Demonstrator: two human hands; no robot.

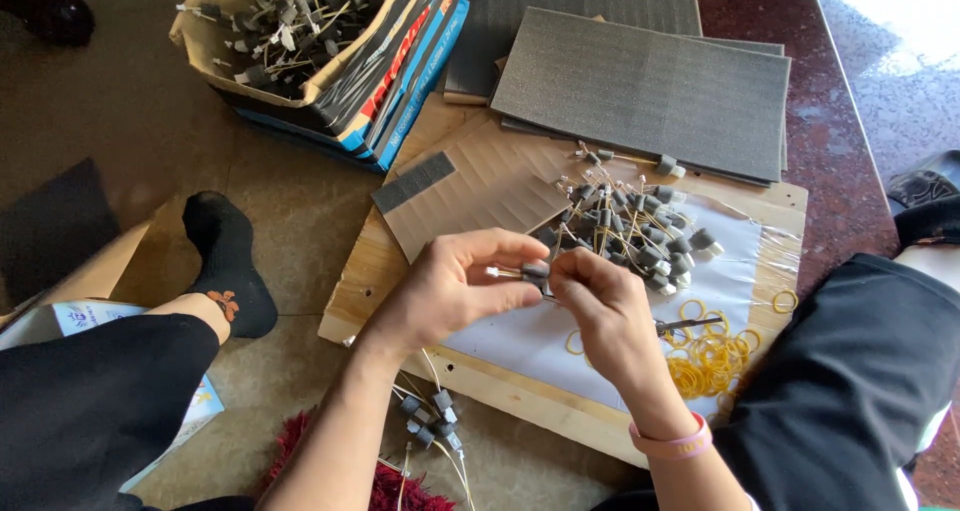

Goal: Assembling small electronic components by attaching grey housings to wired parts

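At centre of the board point(400, 286), on the floor: two hands meeting over a white sheet point(520, 336).

Left hand point(450, 286): fingers curled, thumb and forefinger pinched on a small grey-capped part point(533, 270) with a thin white stem pointing toward 9 o'clock.

Right hand point(600, 306): fingers bent, tips closed on the same part from the 3 o'clock side; a pink band sits on the wrist. Whether a rubber band is already looped round the part cannot be told.

Pile point(630, 226) of like parts: at 1 o'clock from the hands, on the sheet, stems tangled.

Rubber bands point(710, 356), yellow: loose heap at 4 o'clock, near the right wrist.

Finished bundles point(430, 421): at 7 o'clock, off the board's edge, beside a red mat point(390, 481).

Box point(320, 51) holding more parts: at 11 o'clock, well apart.

Foam sheets point(640, 91), grey: at 12 o'clock, stacked.

Handling note, as judged: the part is small and the stem thin, so a grip close to the cap with both thumbs opposed looks steadiest; holding it low over the sheet would keep a dropped piece from rolling off.
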